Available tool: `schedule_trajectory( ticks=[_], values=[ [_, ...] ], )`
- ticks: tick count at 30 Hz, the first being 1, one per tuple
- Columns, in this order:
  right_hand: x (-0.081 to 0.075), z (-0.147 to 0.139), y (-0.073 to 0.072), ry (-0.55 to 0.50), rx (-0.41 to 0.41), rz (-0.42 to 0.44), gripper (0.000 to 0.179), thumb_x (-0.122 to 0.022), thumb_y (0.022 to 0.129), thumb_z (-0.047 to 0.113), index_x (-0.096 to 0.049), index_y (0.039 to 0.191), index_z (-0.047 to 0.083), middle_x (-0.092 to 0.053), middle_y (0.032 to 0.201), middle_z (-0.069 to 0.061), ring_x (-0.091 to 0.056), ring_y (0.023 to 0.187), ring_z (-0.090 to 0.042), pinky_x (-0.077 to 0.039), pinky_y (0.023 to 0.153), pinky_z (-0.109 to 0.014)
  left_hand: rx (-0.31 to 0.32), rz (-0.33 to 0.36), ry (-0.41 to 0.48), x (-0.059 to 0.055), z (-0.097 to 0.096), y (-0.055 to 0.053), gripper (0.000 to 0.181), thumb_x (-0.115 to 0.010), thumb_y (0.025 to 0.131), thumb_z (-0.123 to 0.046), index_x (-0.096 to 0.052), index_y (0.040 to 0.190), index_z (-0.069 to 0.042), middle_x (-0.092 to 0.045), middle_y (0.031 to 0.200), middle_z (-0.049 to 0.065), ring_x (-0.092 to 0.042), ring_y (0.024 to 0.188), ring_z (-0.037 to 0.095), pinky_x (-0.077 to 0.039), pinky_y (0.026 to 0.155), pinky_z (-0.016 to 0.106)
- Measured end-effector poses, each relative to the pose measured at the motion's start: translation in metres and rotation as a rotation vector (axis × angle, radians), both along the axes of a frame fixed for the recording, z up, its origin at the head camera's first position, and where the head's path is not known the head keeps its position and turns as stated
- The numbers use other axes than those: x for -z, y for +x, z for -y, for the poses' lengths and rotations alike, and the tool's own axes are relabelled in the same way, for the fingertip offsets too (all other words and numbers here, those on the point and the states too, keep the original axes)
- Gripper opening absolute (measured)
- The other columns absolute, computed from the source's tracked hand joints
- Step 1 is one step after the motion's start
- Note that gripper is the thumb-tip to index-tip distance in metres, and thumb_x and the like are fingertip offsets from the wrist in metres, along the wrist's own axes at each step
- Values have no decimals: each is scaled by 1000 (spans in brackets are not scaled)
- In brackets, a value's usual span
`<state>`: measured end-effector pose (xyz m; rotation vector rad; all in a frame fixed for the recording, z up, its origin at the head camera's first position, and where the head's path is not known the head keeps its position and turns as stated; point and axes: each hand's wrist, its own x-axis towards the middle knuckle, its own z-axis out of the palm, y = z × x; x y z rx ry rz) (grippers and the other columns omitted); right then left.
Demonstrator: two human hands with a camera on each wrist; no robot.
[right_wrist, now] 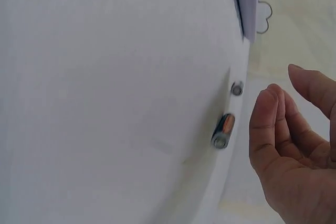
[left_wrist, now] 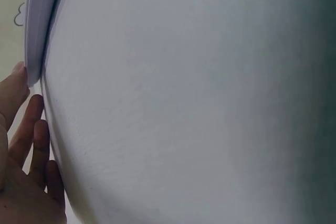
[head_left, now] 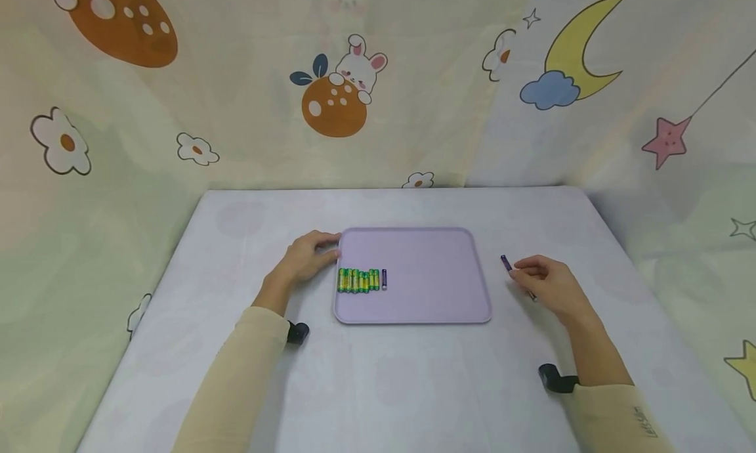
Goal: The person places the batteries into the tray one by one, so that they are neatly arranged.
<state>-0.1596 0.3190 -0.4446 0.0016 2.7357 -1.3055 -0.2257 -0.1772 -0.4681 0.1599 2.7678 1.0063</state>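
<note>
A light purple tray (head_left: pixel 431 276) lies on the table, holding a row of several green batteries (head_left: pixel 358 281) along its left side. One dark purple battery (head_left: pixel 384 280) lies just right of that row. My left hand (head_left: pixel 307 256) rests at the tray's left edge, fingertips touching the rim (left_wrist: pixel 39 30) in the left wrist view. Right of the tray, my right hand (head_left: pixel 546 282) hovers by two dark batteries; the farther battery (head_left: pixel 505 262) and the nearer battery (right_wrist: pixel 223 131) lie on the table. Its thumb and fingers are apart, with nothing between them in the right wrist view.
A white cloth covers the table (head_left: pixel 413 387). Behind and at the sides hangs a patterned curtain (head_left: pixel 248 79) with cartoon prints. Black wrist devices sit at the left cuff (head_left: pixel 298 333) and the right cuff (head_left: pixel 558 379).
</note>
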Motion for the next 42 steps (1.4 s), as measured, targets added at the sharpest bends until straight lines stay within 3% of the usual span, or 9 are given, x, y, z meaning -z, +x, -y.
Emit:
schedule_trajectory(
  ticks=[8,16,23,30,37,42],
  values=[
    [1,-21,5,131,49,22,46,-66,101,38,-63,126,-1,-71,108,-15,-61,92,-13,-51,70,-20,-3,6,-3,3,0,-1,50,-67,100,-38,-58,147,-26,-55,150,8,-46,143,33,-34,120,56],
    [-1,-26,3,183,64,93,53,-63,102,41,-60,129,-4,-65,114,-21,-60,104,-34,-50,79,-36,-11,6,1,4,2,-1,50,-68,99,-39,-58,146,-26,-55,150,8,-45,143,34,-33,120,56],
    [-3,-25,2,197,67,181,55,-70,98,39,-59,127,-7,-67,107,-17,-61,98,-28,-49,74,-28,1,6,11,3,2,0,49,-67,100,-37,-58,147,-25,-55,150,9,-45,143,35,-33,120,56],
    [-2,-22,-1,218,47,213,60,-77,92,40,-59,128,-5,-69,107,-15,-62,100,-30,-48,80,-37,3,-11,10,2,2,-2,50,-67,100,-39,-58,147,-25,-55,150,8,-47,142,33,-34,120,55],
    [0,-17,-4,255,35,204,43,-76,93,28,-64,120,-3,-70,101,-13,-63,93,-28,-49,77,-38,10,-18,9,1,1,-2,50,-67,100,-38,-58,147,-24,-55,150,8,-47,142,34,-34,120,57],
    [2,-9,-5,217,21,186,37,-73,95,25,-66,120,-1,-71,101,-12,-62,93,-26,-49,77,-32,10,-12,7,3,3,-3,49,-67,100,-38,-58,147,-26,-55,150,7,-46,142,33,-33,120,57]
  ],
)
